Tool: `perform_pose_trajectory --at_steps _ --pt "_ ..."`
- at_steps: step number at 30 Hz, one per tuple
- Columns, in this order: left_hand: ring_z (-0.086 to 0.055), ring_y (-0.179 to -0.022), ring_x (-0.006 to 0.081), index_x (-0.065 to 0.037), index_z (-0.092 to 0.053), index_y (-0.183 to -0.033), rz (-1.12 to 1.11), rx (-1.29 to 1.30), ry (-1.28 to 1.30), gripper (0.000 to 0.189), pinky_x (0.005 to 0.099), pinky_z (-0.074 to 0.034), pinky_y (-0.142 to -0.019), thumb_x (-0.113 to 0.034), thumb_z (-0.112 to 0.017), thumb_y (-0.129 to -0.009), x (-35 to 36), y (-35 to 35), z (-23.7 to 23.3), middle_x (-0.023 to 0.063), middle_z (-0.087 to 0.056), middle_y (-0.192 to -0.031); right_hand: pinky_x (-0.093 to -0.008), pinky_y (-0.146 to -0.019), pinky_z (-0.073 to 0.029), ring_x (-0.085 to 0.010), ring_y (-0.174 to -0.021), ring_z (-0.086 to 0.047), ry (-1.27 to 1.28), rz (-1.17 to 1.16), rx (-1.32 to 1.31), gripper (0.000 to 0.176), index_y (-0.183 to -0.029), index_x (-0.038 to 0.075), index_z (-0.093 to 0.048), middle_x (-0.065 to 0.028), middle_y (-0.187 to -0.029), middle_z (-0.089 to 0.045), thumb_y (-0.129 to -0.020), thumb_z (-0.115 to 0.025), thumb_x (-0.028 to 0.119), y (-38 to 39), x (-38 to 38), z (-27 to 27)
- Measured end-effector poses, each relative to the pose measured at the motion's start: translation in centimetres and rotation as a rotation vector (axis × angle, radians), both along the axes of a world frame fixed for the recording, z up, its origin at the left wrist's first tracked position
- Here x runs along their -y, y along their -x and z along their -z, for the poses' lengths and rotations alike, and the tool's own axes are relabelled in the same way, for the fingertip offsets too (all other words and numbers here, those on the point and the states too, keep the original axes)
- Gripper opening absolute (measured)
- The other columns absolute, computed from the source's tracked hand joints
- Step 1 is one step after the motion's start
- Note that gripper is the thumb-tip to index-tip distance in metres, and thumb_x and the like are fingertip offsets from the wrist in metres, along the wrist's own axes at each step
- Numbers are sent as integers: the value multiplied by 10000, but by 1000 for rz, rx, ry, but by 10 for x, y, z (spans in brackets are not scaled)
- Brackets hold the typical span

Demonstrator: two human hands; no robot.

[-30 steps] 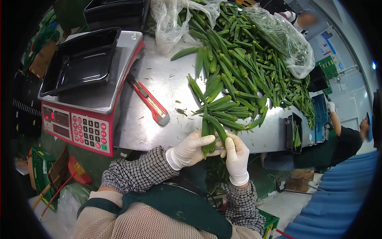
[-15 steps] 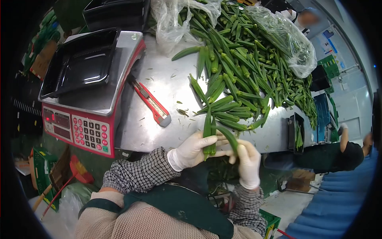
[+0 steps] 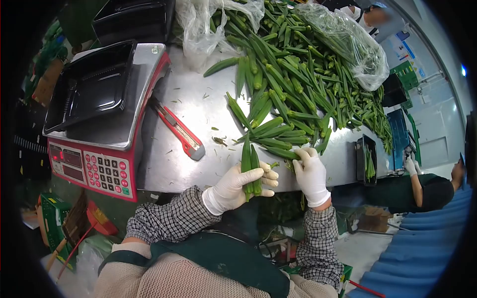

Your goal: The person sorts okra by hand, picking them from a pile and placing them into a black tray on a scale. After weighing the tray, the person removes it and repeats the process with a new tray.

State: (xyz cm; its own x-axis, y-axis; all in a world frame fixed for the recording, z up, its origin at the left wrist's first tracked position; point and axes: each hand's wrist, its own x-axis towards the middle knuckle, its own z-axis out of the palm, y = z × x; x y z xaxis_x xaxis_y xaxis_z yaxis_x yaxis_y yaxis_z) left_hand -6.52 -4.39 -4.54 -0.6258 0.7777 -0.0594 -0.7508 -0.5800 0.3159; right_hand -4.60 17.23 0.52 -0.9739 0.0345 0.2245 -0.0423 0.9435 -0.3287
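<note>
White gloves cover both hands. My left hand [image 3: 238, 186] is wrapped round several okra pods [image 3: 251, 166], held upright over the table's front edge. To its right, my right hand [image 3: 310, 174] has its thumb and fingers closed at the stem end of an okra pod [image 3: 281, 152] at the near side of the pile. The large okra pile [image 3: 298, 74] spreads from there to the back right. A red box cutter [image 3: 180, 130] lies on the metal table [image 3: 164, 171] left of the pods, with small green scraps beside it.
On the left a red scale [image 3: 92, 166] carries a black tray [image 3: 94, 89]; another black container [image 3: 131, 22] is behind. Clear plastic bags [image 3: 201, 37] lie about the pile. A black tray with okra [image 3: 360, 161] stands right. A co-worker [image 3: 422, 191] is at far right.
My right hand has moved away from my left, to the near pods of the pile. The curved pod that was between my hands is no longer there. The view has shifted slightly.
</note>
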Motion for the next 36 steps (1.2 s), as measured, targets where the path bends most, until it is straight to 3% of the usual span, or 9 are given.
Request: perform_pose_trajectory --at_steps 2,9,13,16,19,24,27,31,36 --pt "-586 -1014 283 -48 -514 -1108 1 -18 3 233 450 -516 -827 -155 -524 -902 0 1 0 178 -575 -1102 -316 -599 -462 -235 -663 -581 63 -28 56 228 -1016 37 -597 -91 -909 -600 -791 -599 67 2 -3 -5" --pt "-589 -1003 247 -16 -483 -1160 22 -25 28 315 409 -521 -831 -176 -547 -896 -2 1 -5 153 -577 -1091 -200 -534 -398 -100 -570 -488 1401 150 304 267 -1024 -36 -571 -67 -831 -612 -919 -520 204 -19 -3 -12" --pt "-587 -1003 231 -8 -465 -1180 19 -22 33 349 388 -517 -838 -183 -558 -893 0 1 -6 141 -578 -1084 -223 -545 -409 -125 -579 -491 1580 94 348 311 -1039 -40 -554 -82 -852 -605 -928 -504 246 -21 0 -8" --pt "-587 -1001 232 -3 -459 -1190 9 -16 6 357 386 -516 -839 -178 -556 -894 -1 1 -6 140 -577 -1085 -217 -599 -423 -112 -648 -514 1494 88 269 257 -1052 -34 -545 -65 -868 -598 -910 -537 180 -22 3 -8" --pt "-582 -1022 263 3 -431 -1226 10 -40 32 382 427 -510 -851 -174 -527 -901 -1 1 -2 165 -570 -1119 -210 -676 -428 -90 -743 -526 976 160 -15 210 -1057 -18 -541 -37 -883 -585 -869 -575 69 -33 14 -23" --pt "-562 -1054 267 -2 -426 -1236 -33 -67 53 398 430 -482 -892 -165 -545 -892 -4 -1 -7 162 -538 -1174 -207 -725 -419 -74 -802 -520 1027 177 -59 192 -1004 4 -551 -16 -909 -564 -820 -602 -2 -42 26 -15" --pt "-534 -1101 271 -25 -447 -1224 -103 -61 18 386 440 -462 -920 -156 -567 -881 -8 -5 -6 164 -509 -1221 -272 -675 -462 -160 -751 -557 439 -40 -219 274 -967 28 -575 -83 -896 -551 -716 -672 -22 -38 56 -23" --pt "-493 -1145 226 -61 -528 -1120 -103 -71 -50 276 393 -465 -916 -167 -594 -874 -6 -2 1 130 -480 -1253 -308 -667 -471 -196 -746 -564 527 -233 -75 286 -940 31 -579 -114 -899 -550 -682 -682 -35 -38 68 -35" --pt "-464 -1193 301 -65 -568 -1080 -85 -26 2 249 503 -423 -950 -225 -538 -891 -3 -2 -4 195 -460 -1292 -363 -720 -431 -282 -801 -533 108 -11 -258 221 -940 31 -587 -112 -895 -560 -727 -643 46 9 17 4"
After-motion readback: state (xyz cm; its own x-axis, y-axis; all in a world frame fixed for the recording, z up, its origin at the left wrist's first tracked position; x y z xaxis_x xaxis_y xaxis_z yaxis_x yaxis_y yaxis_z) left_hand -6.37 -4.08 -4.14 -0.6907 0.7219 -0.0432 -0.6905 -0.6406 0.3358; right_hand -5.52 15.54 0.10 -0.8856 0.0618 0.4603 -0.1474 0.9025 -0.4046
